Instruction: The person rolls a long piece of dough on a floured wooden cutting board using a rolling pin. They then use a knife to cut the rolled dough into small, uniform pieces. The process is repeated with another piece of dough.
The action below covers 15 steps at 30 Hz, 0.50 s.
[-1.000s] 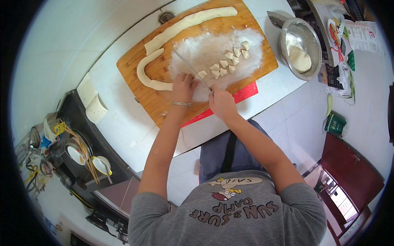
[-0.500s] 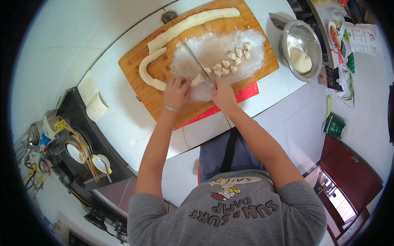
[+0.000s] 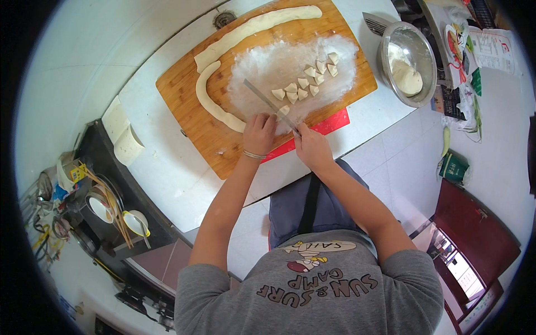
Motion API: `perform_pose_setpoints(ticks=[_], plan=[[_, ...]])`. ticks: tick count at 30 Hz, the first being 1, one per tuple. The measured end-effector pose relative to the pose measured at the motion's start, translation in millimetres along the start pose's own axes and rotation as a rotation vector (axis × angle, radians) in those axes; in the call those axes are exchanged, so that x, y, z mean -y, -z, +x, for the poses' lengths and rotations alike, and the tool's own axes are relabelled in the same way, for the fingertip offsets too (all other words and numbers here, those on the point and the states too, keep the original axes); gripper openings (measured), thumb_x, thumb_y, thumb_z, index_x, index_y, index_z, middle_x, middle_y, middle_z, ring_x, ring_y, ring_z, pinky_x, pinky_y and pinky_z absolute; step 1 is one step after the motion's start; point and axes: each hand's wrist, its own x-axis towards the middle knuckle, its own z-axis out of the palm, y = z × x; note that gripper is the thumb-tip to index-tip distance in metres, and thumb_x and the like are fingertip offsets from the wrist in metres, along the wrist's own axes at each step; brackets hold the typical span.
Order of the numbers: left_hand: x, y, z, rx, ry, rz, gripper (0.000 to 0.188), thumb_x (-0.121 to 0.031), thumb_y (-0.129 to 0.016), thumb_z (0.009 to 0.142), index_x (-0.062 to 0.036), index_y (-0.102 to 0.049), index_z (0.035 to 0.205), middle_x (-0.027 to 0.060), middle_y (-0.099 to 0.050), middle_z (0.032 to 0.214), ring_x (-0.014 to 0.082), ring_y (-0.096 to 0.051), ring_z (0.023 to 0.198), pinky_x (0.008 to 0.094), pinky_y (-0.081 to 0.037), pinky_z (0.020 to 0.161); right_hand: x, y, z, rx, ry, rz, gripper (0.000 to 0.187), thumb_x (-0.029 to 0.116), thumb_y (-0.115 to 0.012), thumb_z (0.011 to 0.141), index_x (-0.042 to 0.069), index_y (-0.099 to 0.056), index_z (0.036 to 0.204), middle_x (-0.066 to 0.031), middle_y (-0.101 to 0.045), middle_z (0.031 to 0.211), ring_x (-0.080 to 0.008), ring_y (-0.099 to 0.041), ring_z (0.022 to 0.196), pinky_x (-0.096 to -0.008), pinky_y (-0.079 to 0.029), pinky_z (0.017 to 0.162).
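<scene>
My right hand (image 3: 312,146) is closed round the handle of a long kitchen knife (image 3: 266,97). Its blade slants up and left over the tip of a thin dough rope (image 3: 211,107). Beside the blade, my left hand (image 3: 260,133) grips the rope's near end with bent fingers. One small dough lump (image 3: 284,110) lies right against the blade. Several cut dough pieces (image 3: 303,83) are scattered to the right on a floured patch of the wooden board (image 3: 173,89). A thicker dough roll (image 3: 259,27) stretches along the board's far edge.
A metal bowl (image 3: 429,67) holding a dough lump (image 3: 406,78) stands right of the board. Under the board's near edge shows a red sheet (image 3: 333,122). At the left, a dark counter carries bowls (image 3: 135,222) and chopsticks (image 3: 118,215).
My left hand has shifted right and slightly down, bringing the thin rope's end along toward the knife. The knife has dropped lower and tilted flatter, and the board sits slightly further left in view.
</scene>
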Motion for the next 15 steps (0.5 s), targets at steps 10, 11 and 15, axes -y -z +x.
perform_pose_setpoints(ticks=[10,11,15], plan=[[1.1,4.8,2.0,0.053,-0.009,0.003,0.027,-0.009,-0.072,0.073,-0.0034,-0.061,0.098,0.0113,-0.061,0.094,0.0312,-0.059,0.085,0.0403,-0.050,0.071,4.0,-15.0,15.3,0.075,-0.102,-0.090,0.019,0.018,-0.056,0.088,0.002,-0.053,0.098,-0.0260,-0.065,0.076,-0.0451,-0.066,0.072,-0.0548,-0.053,0.067],[-1.2,10.0,4.6,0.064,-0.004,-0.017,0.029,-0.010,-0.073,0.073,-0.0037,-0.061,0.099,0.0114,-0.061,0.094,0.0317,-0.059,0.085,0.0407,-0.049,0.071,6.0,-15.9,19.3,0.074,-0.113,-0.100,0.019,0.018,-0.056,0.089,0.001,-0.054,0.098,-0.0265,-0.065,0.077,-0.0454,-0.066,0.073,-0.0550,-0.053,0.067],[9.1,26.7,4.5,0.079,0.012,-0.029,0.029,-0.013,-0.074,0.073,-0.0045,-0.061,0.098,0.0119,-0.060,0.092,0.0331,-0.059,0.085,0.0420,-0.048,0.071,-10.1,-26.8,32.8,-0.028,-0.007,0.000,0.021,0.018,-0.056,0.089,0.001,-0.055,0.101,-0.0271,-0.066,0.079,-0.0457,-0.066,0.075,-0.0552,-0.053,0.069]])
